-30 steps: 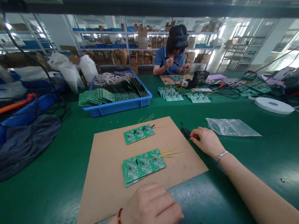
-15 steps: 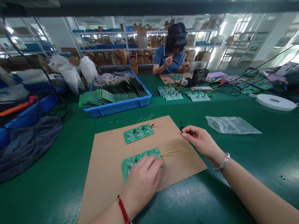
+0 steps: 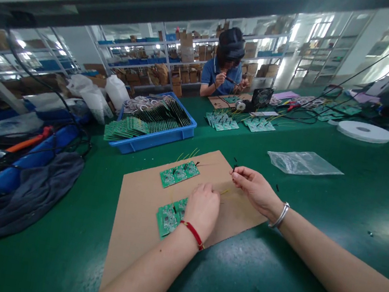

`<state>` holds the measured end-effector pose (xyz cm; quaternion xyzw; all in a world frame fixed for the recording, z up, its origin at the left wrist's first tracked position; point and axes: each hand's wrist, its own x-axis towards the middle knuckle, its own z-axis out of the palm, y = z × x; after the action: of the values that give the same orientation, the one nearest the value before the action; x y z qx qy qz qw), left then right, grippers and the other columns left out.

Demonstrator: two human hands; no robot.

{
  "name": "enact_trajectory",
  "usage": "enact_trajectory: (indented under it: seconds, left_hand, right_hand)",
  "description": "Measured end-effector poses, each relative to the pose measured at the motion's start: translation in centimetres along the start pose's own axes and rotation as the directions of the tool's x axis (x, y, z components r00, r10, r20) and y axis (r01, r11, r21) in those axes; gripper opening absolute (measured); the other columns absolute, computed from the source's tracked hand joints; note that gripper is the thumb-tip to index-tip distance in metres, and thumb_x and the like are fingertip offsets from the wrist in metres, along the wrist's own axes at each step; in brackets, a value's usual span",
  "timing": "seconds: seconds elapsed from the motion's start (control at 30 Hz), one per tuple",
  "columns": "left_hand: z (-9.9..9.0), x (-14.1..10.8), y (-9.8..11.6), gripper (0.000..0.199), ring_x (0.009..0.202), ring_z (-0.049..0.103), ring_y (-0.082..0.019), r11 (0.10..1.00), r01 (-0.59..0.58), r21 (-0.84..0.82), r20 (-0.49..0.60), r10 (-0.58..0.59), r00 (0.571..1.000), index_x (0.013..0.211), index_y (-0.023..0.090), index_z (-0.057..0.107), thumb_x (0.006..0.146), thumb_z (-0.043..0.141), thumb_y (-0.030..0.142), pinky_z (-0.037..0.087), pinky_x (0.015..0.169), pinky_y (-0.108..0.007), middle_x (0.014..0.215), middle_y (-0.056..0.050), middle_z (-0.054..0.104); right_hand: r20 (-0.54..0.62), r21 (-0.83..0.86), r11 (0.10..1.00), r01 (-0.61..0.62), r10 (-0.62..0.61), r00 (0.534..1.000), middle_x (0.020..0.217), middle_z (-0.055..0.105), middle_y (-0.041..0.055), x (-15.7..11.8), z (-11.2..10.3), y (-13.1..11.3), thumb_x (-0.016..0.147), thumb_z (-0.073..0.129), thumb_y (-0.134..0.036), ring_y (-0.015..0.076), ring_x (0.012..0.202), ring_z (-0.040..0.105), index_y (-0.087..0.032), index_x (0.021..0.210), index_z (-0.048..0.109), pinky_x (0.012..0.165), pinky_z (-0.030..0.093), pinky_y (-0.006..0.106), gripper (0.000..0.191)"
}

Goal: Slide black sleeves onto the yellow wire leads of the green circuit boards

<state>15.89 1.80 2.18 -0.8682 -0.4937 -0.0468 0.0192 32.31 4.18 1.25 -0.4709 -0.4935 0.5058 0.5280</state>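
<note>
My left hand (image 3: pixel 203 206) is closed over the right end of a stack of green circuit boards (image 3: pixel 170 218). Yellow wires (image 3: pixel 224 192) stick out past its curled fingers; the fingertips themselves are hidden. A thin black piece (image 3: pixel 234 167) is pinched between the thumb and fingers of my right hand (image 3: pixel 250 186), just right of the left hand. Farther back on the cardboard sheet (image 3: pixel 130 253) lies another circuit board (image 3: pixel 179 174), with short black pieces standing on it and yellow wires reaching past its far edge.
A blue tray (image 3: pixel 155 140) packed with circuit boards stands behind the cardboard. To the right lies a clear plastic bag (image 3: pixel 305 163), with a white reel (image 3: pixel 364 132) beyond it. Across the bench a co-worker (image 3: pixel 222 72) sits by more boards. A dark cloth (image 3: pixel 33 195) lies at left.
My left hand has moved right and forward along the boards, onto the yellow wires. My right hand has come slightly left, still pinching the black piece.
</note>
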Motion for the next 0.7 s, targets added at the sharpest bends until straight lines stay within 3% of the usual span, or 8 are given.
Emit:
enact_trajectory:
  seconds: [0.2,0.3,0.7]
  left_hand:
    - [-0.2,-1.3,-1.6,0.014,0.087,0.056,-0.021,0.996,-0.004,-0.093,-0.102,-0.005,0.995,0.088,0.016,0.061,0.089,0.048,0.015,0.046,0.078,-0.034,0.088,-0.007,0.06]
    - [-0.1,-1.7,-2.0,0.011,0.087,0.056,-0.021,0.993,-0.028,-0.118,-0.102,0.016,0.995,0.086,0.017,0.061,0.089,0.051,0.02,0.045,0.077,-0.033,0.086,-0.006,0.059]
    - [0.2,-0.1,0.0,0.021,0.087,0.057,-0.025,0.999,-0.037,-0.011,-0.061,0.036,0.997,0.083,0.011,0.066,0.086,0.046,0.008,0.045,0.077,-0.037,0.083,-0.013,0.062]
  right_hand:
    - [0.019,0.14,0.988,-0.065,0.063,0.998,0.071,0.058,-0.0018,-0.4,0.8,0.6,0.065,0.076,-0.041,0.0096,0.064,0.052,-0.017,0.078,0.062,0.063,0.041,0.025,0.031]
    - [0.018,0.148,0.986,-0.073,0.071,0.997,0.072,0.059,-0.0017,-0.5,1.2,1.0,0.065,0.076,-0.041,0.0097,0.065,0.054,-0.017,0.078,0.061,0.065,0.042,0.025,0.031]
    - [0.007,0.134,0.99,-0.047,0.047,0.999,0.069,0.059,-0.0016,-0.8,1.6,1.4,0.064,0.077,-0.042,0.0109,0.065,0.055,-0.017,0.076,0.061,0.064,0.044,0.026,0.032]
